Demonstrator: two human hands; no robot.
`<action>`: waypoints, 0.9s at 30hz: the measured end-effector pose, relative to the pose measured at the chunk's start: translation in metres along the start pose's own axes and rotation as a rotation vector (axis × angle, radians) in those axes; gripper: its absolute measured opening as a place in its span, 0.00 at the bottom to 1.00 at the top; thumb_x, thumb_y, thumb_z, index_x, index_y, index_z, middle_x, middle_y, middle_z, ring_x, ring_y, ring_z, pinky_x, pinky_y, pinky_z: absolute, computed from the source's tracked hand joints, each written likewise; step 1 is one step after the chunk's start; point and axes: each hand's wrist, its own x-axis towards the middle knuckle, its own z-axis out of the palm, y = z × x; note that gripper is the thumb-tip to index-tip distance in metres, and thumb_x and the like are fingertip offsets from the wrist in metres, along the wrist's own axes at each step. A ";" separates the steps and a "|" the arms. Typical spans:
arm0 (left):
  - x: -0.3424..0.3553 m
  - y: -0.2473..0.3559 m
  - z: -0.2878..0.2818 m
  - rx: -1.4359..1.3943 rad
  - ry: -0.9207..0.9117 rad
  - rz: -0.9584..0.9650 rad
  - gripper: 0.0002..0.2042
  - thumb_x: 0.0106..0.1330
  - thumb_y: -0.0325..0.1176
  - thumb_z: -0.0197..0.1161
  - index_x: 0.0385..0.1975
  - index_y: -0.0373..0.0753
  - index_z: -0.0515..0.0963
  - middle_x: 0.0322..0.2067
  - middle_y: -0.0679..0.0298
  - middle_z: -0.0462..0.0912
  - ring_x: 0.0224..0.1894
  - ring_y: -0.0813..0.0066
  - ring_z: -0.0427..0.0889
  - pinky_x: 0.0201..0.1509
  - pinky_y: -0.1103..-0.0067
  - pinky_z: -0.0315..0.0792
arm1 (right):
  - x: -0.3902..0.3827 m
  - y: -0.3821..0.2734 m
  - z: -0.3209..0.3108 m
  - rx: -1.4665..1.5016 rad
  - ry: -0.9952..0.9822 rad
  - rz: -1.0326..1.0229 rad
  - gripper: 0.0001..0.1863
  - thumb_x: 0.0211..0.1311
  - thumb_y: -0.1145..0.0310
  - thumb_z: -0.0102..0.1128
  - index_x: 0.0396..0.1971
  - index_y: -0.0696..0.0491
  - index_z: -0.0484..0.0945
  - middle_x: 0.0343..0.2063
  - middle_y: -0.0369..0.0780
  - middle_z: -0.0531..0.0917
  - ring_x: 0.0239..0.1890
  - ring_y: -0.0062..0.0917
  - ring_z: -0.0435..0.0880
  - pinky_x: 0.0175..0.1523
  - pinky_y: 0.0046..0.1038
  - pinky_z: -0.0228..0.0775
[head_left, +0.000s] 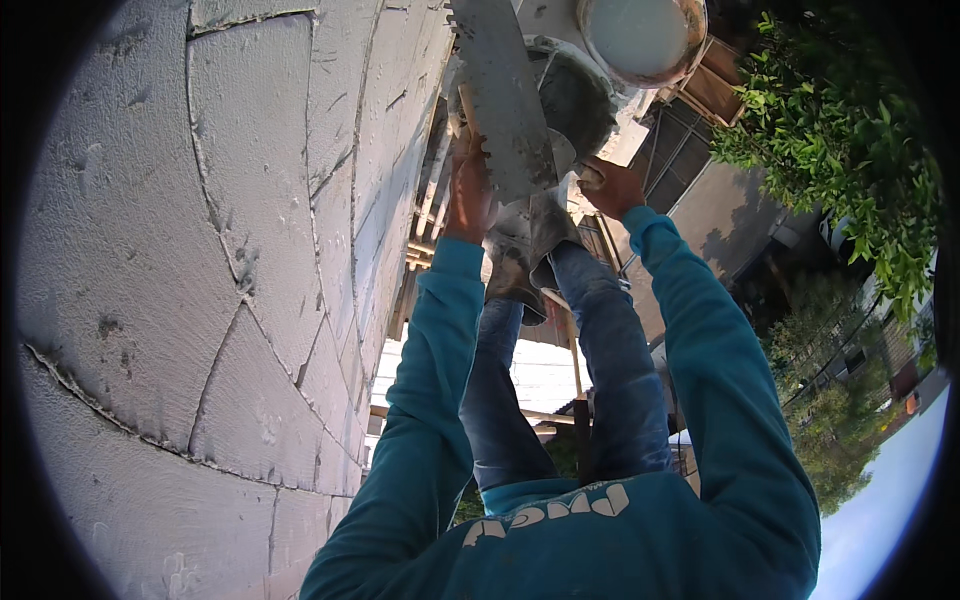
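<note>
My left hand is clamped on the notched blade, beside the dark bucket. My right hand is curled closed near that bucket; I can't tell on what. The second bucket holds milky liquid; the dark one's contents are unclear.

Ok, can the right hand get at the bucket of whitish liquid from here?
Likely yes: the right hand shows just below the bucket of whitish liquid, with no obvious obstacle between, though depth is unclear and the hand seems closed around something.
</note>
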 end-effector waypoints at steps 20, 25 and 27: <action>-0.102 0.151 0.016 -0.160 0.284 -0.110 0.21 0.71 0.47 0.53 0.52 0.35 0.70 0.41 0.65 0.77 0.41 0.76 0.75 0.44 0.79 0.69 | -0.195 -0.035 -0.036 0.365 0.267 -0.020 0.20 0.52 0.61 0.67 0.46 0.48 0.78 0.37 0.45 0.84 0.41 0.44 0.83 0.45 0.39 0.75; -0.107 0.215 0.032 -0.053 0.216 0.001 0.23 0.69 0.51 0.54 0.48 0.35 0.71 0.38 0.65 0.76 0.38 0.77 0.74 0.41 0.78 0.70 | -0.237 -0.058 -0.074 0.435 0.435 -0.068 0.21 0.51 0.62 0.69 0.45 0.52 0.78 0.36 0.46 0.84 0.40 0.38 0.85 0.45 0.34 0.75; -0.100 0.249 0.037 0.016 0.129 0.078 0.23 0.69 0.53 0.53 0.46 0.35 0.72 0.36 0.66 0.76 0.36 0.78 0.73 0.38 0.78 0.69 | -0.255 -0.063 -0.092 0.503 0.464 -0.035 0.20 0.51 0.63 0.70 0.45 0.53 0.78 0.36 0.46 0.84 0.39 0.37 0.85 0.45 0.33 0.75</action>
